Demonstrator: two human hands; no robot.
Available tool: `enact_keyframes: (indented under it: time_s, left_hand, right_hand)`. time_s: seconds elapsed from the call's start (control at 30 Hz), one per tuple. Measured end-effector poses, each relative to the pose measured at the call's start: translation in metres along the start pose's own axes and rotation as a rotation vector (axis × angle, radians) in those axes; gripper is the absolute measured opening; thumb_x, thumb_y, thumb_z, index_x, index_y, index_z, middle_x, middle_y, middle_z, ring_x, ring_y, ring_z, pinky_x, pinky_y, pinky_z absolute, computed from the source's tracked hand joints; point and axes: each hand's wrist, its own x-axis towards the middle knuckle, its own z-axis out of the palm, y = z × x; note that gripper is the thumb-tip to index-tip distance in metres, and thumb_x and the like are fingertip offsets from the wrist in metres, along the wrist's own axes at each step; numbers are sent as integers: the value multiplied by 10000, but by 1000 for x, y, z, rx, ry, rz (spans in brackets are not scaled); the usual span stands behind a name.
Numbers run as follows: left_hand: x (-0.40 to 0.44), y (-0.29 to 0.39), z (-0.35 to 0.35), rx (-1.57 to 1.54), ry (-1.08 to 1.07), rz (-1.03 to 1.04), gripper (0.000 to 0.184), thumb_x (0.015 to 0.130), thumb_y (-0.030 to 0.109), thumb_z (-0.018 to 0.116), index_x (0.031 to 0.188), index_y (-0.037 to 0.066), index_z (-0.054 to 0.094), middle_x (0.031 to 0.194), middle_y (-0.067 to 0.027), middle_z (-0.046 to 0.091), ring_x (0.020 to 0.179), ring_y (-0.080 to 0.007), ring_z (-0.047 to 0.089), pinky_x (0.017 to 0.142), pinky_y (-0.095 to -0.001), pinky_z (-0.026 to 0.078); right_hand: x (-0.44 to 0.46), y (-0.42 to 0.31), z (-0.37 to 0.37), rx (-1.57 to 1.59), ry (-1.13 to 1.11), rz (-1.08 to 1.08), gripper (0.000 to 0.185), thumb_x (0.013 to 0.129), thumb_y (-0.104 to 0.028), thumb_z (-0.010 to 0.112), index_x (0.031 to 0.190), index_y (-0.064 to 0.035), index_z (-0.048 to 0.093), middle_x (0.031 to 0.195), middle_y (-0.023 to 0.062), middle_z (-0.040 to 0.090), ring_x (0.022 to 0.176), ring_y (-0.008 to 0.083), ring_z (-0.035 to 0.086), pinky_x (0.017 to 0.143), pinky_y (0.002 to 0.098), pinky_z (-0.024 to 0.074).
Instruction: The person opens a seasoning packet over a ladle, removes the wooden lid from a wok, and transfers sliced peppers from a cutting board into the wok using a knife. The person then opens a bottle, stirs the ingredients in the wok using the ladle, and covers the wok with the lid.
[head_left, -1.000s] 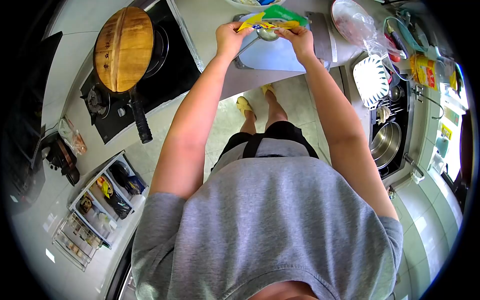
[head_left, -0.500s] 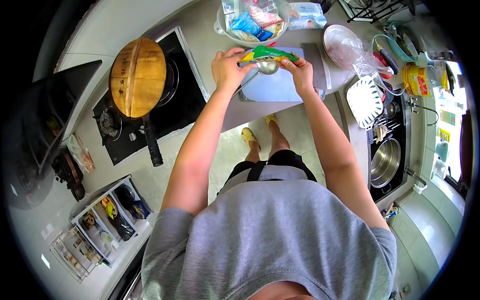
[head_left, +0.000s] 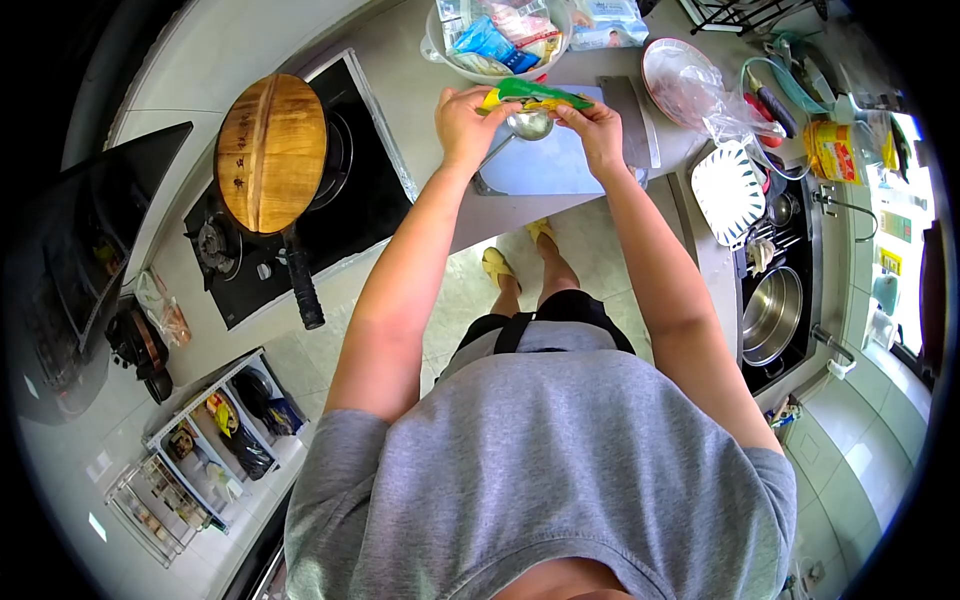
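Observation:
My left hand [head_left: 465, 122] pinches the left end of a green and yellow packet [head_left: 535, 95]. Its right end is gripped between the fingers of my right hand [head_left: 594, 130]. Just below the packet, a metal ladle [head_left: 530, 125] has its round bowl between my hands, its handle slanting down to the left. Both are over a pale blue-grey cutting board [head_left: 545, 168] at the counter's front edge. Whether the ladle rests on the board I cannot tell. A knife with a wide blade [head_left: 640, 125] lies at the board's right side.
A pan with a wooden lid [head_left: 270, 155] sits on the black stove [head_left: 365, 200] at left. Behind the board is a bowl of packets [head_left: 430, 45]. At right are a plate with plastic film [head_left: 665, 75], a striped dish [head_left: 727, 195] and a sink holding a metal pot [head_left: 771, 315].
The camera view has shifted, bringing the bowl of packets into full sight. The packet, still held at both ends, now looks flatter and tilts down to the right.

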Motion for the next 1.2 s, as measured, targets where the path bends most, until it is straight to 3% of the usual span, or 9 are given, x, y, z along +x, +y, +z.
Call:
enact_keyframes:
  time_s: [0.23,0.3,0.5,0.6,0.7,0.9,1.03,1.1,1.2]
  left_hand:
    - [4,-1,2,22,-7,-180,315,658,306,855,901,120,778,787,-64,591,804,-218,554,706,-341,467]
    - [5,-3,5,13,19,-144,311,662,291,852,905,113,777,785,-68,549,762,-221,552,695,-335,467]
    - [6,-3,11,49,10,2,271,660,271,846,872,118,776,805,-59,640,765,-208,542,704,-341,468]
    - [10,-12,14,107,-55,-40,288,632,324,847,845,144,774,810,-50,649,881,-247,573,798,-384,455]
    - [11,-16,18,34,17,-76,280,631,339,839,829,154,773,770,-39,653,874,-244,569,808,-377,442]
    - [5,-9,22,81,55,-78,264,631,342,836,798,150,769,793,-49,636,867,-251,560,808,-392,428]
    - [5,-11,24,120,92,-84,254,636,351,829,778,150,766,795,-44,635,864,-244,552,811,-385,423]
    - [7,-8,28,192,45,-92,248,630,333,833,795,156,773,804,-38,634,873,-239,543,818,-377,420]
    - [7,-3,26,240,47,-26,289,646,287,845,866,116,770,847,-60,643,859,-240,581,775,-383,474]
  right_hand:
    - [-1,-8,5,32,-24,0,223,840,-15,717,1041,69,667,938,106,712,809,148,669,757,266,534]
    - [5,0,3,-193,-48,-19,237,830,-8,722,1044,73,663,917,108,715,780,144,660,737,262,525]
    - [10,7,10,-84,34,17,212,817,-3,727,1003,82,670,865,100,712,762,138,656,740,258,529]
    - [10,3,16,-38,44,10,193,809,-11,736,976,69,685,846,87,709,740,123,637,708,260,517]
    - [15,9,11,-143,-38,7,218,777,-27,767,968,51,697,819,66,703,724,113,609,684,266,493]
    - [18,18,11,-312,94,-7,314,706,-71,833,966,47,702,803,50,697,735,109,589,703,267,476]
    - [18,19,8,-193,24,15,327,711,-79,837,980,48,699,816,51,698,735,106,587,705,265,479]
    - [13,16,18,-162,140,10,349,713,-87,843,996,50,692,840,52,701,744,105,594,702,264,484]
    - [7,1,19,-296,123,36,315,747,-72,820,1007,35,679,880,40,687,781,97,606,735,242,481]
